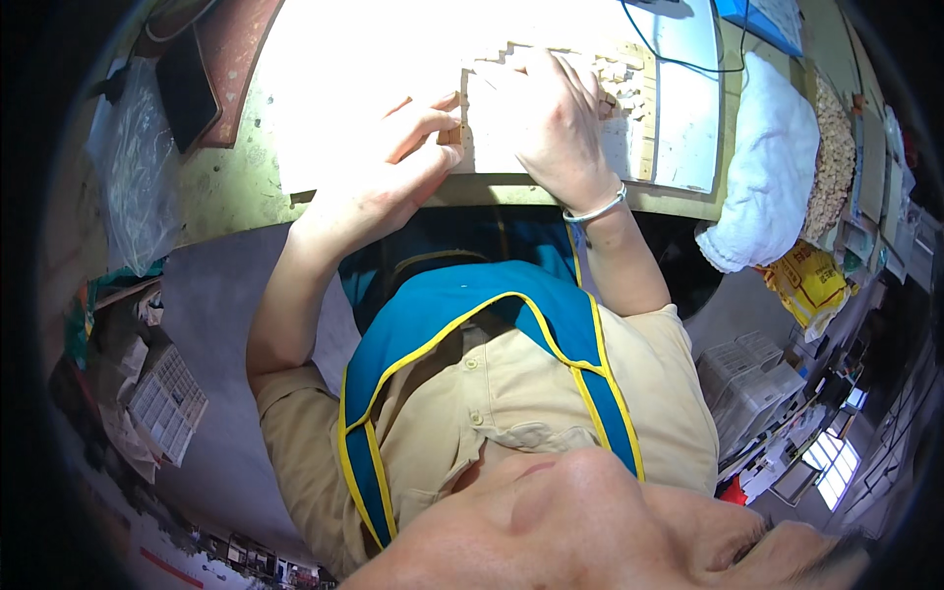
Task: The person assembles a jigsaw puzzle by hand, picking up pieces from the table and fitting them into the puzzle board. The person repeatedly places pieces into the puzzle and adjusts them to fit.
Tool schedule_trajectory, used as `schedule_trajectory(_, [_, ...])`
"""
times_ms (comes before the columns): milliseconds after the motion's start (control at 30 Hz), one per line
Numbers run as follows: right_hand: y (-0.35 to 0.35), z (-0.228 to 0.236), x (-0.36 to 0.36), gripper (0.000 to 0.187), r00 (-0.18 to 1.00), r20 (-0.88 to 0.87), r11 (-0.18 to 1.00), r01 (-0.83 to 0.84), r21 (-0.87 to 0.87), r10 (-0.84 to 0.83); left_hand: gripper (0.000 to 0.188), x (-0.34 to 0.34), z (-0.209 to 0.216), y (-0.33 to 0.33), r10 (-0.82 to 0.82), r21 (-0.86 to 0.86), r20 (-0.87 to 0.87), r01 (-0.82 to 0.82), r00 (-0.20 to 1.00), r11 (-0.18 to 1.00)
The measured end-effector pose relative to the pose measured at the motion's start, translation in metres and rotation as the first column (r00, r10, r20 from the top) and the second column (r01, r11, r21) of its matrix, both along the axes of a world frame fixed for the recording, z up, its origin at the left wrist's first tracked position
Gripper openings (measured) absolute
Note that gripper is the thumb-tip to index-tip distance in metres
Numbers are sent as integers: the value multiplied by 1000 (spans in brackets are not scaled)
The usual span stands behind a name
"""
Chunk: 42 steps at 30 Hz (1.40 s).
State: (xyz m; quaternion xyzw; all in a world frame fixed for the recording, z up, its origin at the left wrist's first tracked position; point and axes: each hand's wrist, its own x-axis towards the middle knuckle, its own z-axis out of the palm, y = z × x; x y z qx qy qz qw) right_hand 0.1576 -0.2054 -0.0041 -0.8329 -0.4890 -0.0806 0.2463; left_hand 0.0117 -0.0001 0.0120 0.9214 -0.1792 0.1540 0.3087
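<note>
Under a glaring light, a shallow wooden frame point(648, 118) lies on a white board, with small pale blocks point(619, 87) clustered at its right side. My left hand point(393, 162) is at the frame's left edge, its thumb and curved fingers closed on the wooden rim. Farther right, my right hand point(562, 123) reaches over the frame, palm down, with bent fingers at a stepped row of pale pieces along the far side. Glare washes out its fingertips, so whatever they pinch cannot be made out. A light bracelet circles the right wrist.
Beyond the white board point(685, 147) at right lie a white cloth point(767, 162) and a heap of small tan pieces point(833, 157). A dark cable point(678, 62) crosses the board's far right. At left are a dark phone-like slab point(189, 90) and a clear plastic bag point(141, 162).
</note>
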Motion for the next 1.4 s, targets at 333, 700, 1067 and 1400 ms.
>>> schedule_trajectory(333, [-23, 15, -3, 33, 996, -32, 986, 83, 146, -79, 20, 2, -2, 0, -1, 27, -5, 1, 1000, 1000])
schedule_trajectory(700, [-82, 22, 20, 21, 948, 104, 951, 290, 110, -301, 23, 3, -2, -2, 11, 21, -4, -11, 1000, 1000])
schedule_trajectory(1067, [-51, 21, 17, 18, 980, 14, 977, 196, 83, -198, 20, -1, -2, 2, 5, 26, -37, -4, 999, 1000])
schedule_trajectory(1400, [9, 8, -3, 21, 1000, 7, 993, 29, 113, -30, 25, -2, -5, 6, -40, -11, -60, 40, 997, 999])
